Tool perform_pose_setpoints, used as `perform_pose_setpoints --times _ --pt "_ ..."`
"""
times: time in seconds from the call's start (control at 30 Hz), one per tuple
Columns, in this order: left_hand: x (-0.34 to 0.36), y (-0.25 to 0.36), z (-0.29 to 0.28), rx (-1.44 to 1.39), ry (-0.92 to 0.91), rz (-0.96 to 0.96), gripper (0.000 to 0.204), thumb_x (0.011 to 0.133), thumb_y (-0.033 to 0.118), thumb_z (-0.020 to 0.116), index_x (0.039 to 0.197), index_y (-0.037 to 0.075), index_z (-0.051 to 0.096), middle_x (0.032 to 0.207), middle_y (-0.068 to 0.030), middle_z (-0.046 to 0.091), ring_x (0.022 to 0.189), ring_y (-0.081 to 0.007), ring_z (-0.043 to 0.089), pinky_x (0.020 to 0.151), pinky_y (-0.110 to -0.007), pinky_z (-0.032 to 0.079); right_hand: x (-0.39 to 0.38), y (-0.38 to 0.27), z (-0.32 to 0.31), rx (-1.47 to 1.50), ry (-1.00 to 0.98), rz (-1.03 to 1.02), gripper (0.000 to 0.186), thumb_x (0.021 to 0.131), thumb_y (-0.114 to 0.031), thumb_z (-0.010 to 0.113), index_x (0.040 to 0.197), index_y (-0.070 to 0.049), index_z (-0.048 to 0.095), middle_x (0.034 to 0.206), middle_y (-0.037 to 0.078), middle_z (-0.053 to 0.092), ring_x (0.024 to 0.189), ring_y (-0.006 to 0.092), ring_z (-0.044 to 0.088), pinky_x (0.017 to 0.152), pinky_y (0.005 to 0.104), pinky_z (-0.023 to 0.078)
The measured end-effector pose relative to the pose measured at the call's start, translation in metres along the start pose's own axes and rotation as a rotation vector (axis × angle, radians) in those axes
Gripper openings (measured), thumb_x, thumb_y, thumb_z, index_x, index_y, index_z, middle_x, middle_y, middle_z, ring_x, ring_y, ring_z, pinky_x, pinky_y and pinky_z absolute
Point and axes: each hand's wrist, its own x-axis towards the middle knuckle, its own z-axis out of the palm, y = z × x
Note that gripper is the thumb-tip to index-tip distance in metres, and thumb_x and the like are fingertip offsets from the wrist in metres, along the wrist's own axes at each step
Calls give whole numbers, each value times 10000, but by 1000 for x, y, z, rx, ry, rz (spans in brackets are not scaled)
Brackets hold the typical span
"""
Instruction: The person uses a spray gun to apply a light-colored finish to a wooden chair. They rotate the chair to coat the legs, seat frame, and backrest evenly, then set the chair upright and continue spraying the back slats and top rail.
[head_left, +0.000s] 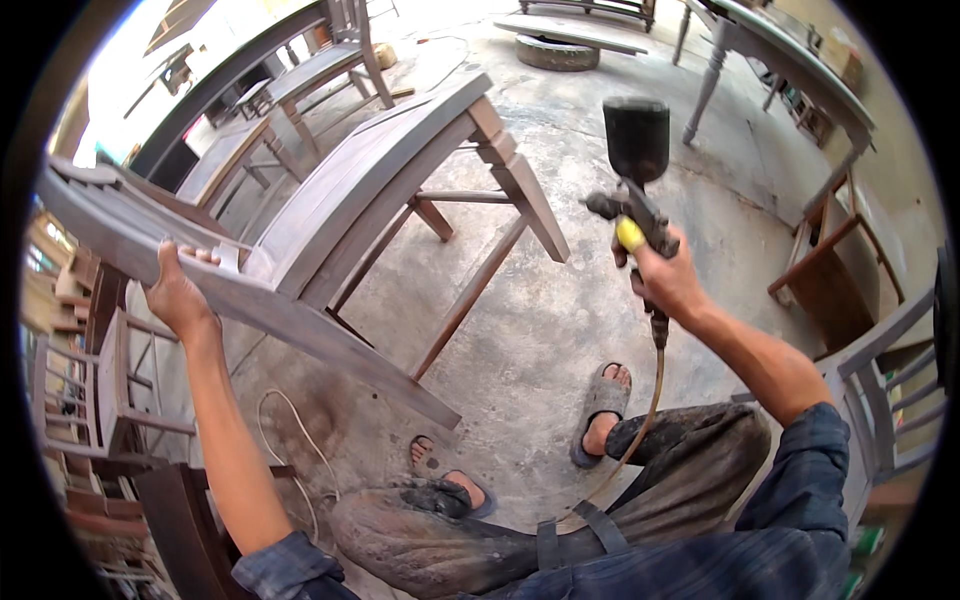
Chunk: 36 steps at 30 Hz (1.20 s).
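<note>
Head view: nearest, plaid sleeves (785, 465) and smudged trousers (430, 540) are seen, with sandals (606, 395) worn on the floor (500, 335) beyond. A thin hose (656, 385) is run up past the right leg and joined to the foot of a spray gun (648, 218). The gun is grasped by the right hand (672, 278), fingers wrapped about its handle; a yellow patch is noted at the fingers. The dark cup (637, 140) is carried upright on top, and the nozzle is pointed left, toward a greyish chair (385, 205), well apart from it. The chair is placed ahead and to the left, its back post gripped by the left hand (185, 300), thumb raised; whether all its feet are set down cannot be told. A slatted chair (868, 405) is located just beside the right elbow. Farther off, a grey table (790, 70) is observed at upper right, a far chair (322, 75) at upper left, and between them a board (575, 33) is laid over a tyre (557, 54).
</note>
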Motion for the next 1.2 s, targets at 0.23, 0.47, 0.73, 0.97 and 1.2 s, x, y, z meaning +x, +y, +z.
perform_pose_setpoints --times 0.23,0.47,0.73,0.97,1.2 --pt "36 -14 -13 2 -6 -85 280 950 231 654 925 -38 580 784 -113 603 646 -232 619 614 -382 559 14 -16 -11 144 28 -76 153 1017 -191 615 1085 -54 619 760 7 620 479 36 457 404 220 345" --pt "53 -20 -15 32 -1 -148 325 957 281 643 940 -38 582 803 -118 607 668 -236 618 641 -384 555 -18 47 -17 127 72 -47 323 999 -154 598 1308 -58 597 787 -10 606 671 70 559 584 256 449" --pt "67 -24 -23 22 8 -150 331 958 275 649 972 -47 573 814 -120 599 677 -235 617 645 -388 560 -43 102 -26 28 98 74 204 979 -174 630 1143 -54 627 759 -25 597 636 65 523 574 268 422" --pt "67 -21 -24 28 10 -156 328 963 273 647 980 -47 578 816 -114 602 673 -230 617 646 -384 564 -39 108 -27 -42 162 157 208 954 -157 630 1141 -66 632 758 -18 604 631 77 536 571 281 430" --pt "49 -10 -19 62 3 -111 322 977 274 632 984 -41 568 815 -110 604 667 -232 632 613 -388 569 -9 28 -17 115 115 79 203 961 -128 584 1148 -57 613 751 0 601 548 73 508 476 263 415"
